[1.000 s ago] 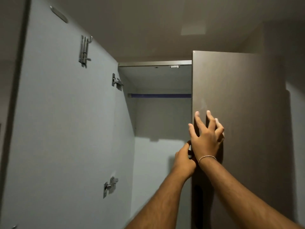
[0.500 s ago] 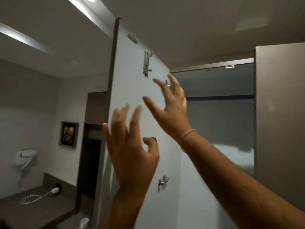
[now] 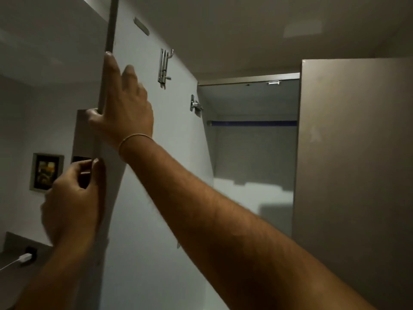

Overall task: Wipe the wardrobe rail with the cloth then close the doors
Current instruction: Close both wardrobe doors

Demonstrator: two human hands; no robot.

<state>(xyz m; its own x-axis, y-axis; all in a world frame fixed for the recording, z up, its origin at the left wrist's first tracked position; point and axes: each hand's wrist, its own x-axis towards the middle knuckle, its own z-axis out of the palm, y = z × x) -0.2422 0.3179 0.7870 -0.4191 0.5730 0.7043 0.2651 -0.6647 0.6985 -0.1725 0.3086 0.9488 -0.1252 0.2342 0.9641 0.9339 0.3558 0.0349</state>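
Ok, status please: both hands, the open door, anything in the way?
Right hand high, left hand low, both gripping free edge of the left door. Door wide open. Nothing visible between it and the wardrobe opening.

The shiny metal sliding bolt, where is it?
In the head view the shiny metal sliding bolt sits high on the pale inside face of the open left wardrobe door, between the right hand and the upper silver hinge.
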